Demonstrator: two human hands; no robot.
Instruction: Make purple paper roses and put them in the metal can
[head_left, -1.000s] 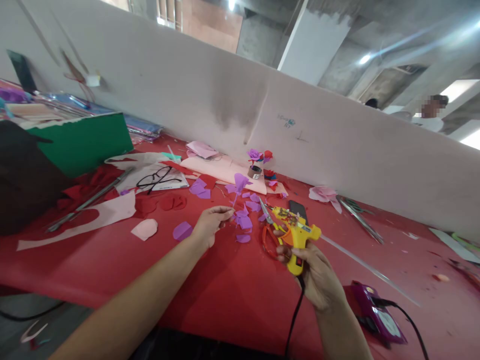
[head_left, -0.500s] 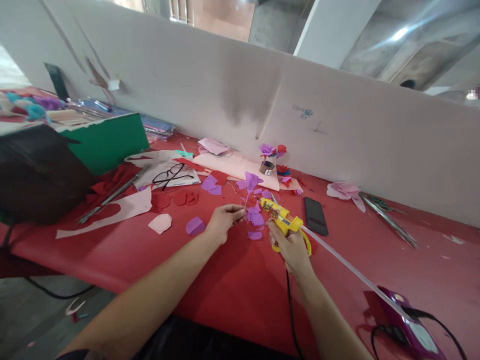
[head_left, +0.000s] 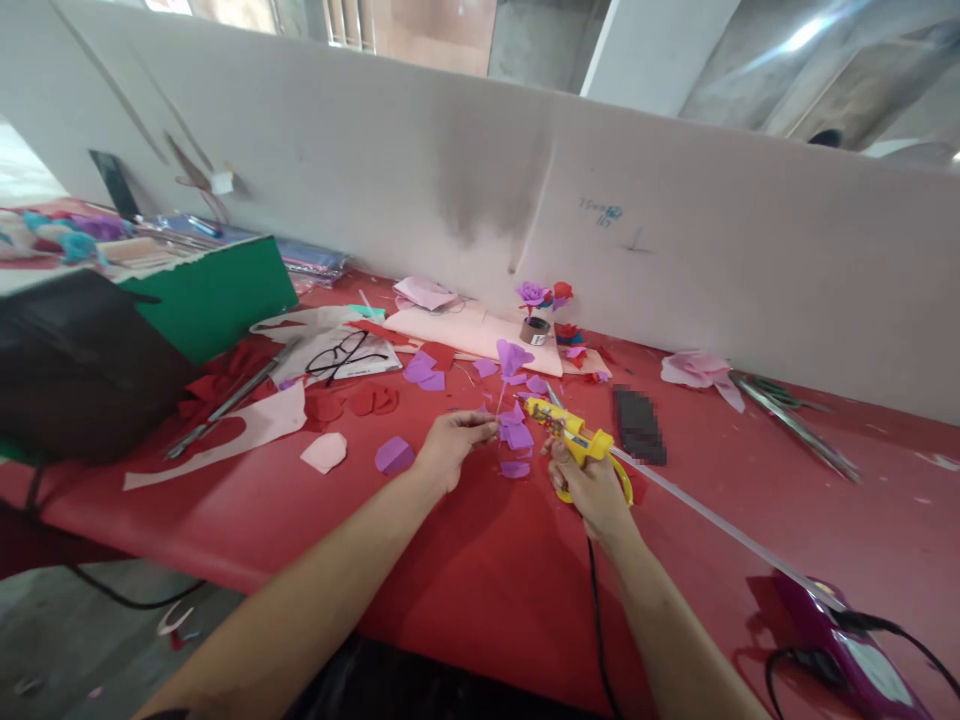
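Note:
Between thumb and fingers, my left hand (head_left: pixel 457 445) pinches the thin stem of a purple paper flower (head_left: pixel 513 358), which stands upright above the fingertips. My right hand (head_left: pixel 592 488) is wrapped round a yellow glue gun (head_left: pixel 574 435), its nozzle pointing left toward the flower's stem. A long clear glue stick (head_left: pixel 697 508) sticks out of the gun's back end. Purple paper petals (head_left: pixel 516 432) lie on the red table (head_left: pixel 465 580) between my hands. Another purple petal (head_left: pixel 394 456) rests left of my left hand.
Finished paper flowers (head_left: pixel 532 294) stand by a brown tape roll (head_left: pixel 535 331) at the back. A dark phone (head_left: pixel 637 425) and scissors (head_left: pixel 795 425) lie to the right. Eyeglasses (head_left: pixel 345 355), red petals (head_left: pixel 373 400) and a green box (head_left: pixel 217 300) are left. A purple device (head_left: pixel 855 650) with cables sits front right.
The view has shifted slightly. Both hands keep their holds on the flower stem and the glue gun, with the gun's nozzle still close to the flower.

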